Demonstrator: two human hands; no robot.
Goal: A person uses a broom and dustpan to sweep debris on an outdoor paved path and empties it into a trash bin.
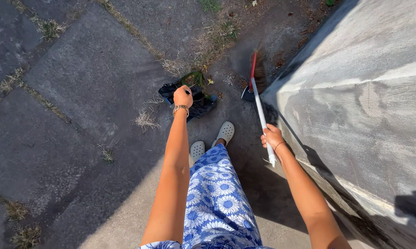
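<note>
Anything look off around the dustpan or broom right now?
Nothing spilled or broken. The left hand holds a dark dustpan with green weeds in it; the right hand grips the broom by the wall.

The ground (78, 92) is paved with large grey concrete slabs, their joints filled with dry grass (145, 120) and weeds. Along the right edge, a pale, stained concrete wall (365, 92) is lit by strong sunlight. A dark shadow (272, 184) is cast along its base, and dry leaves are scattered near the top edge.
</note>
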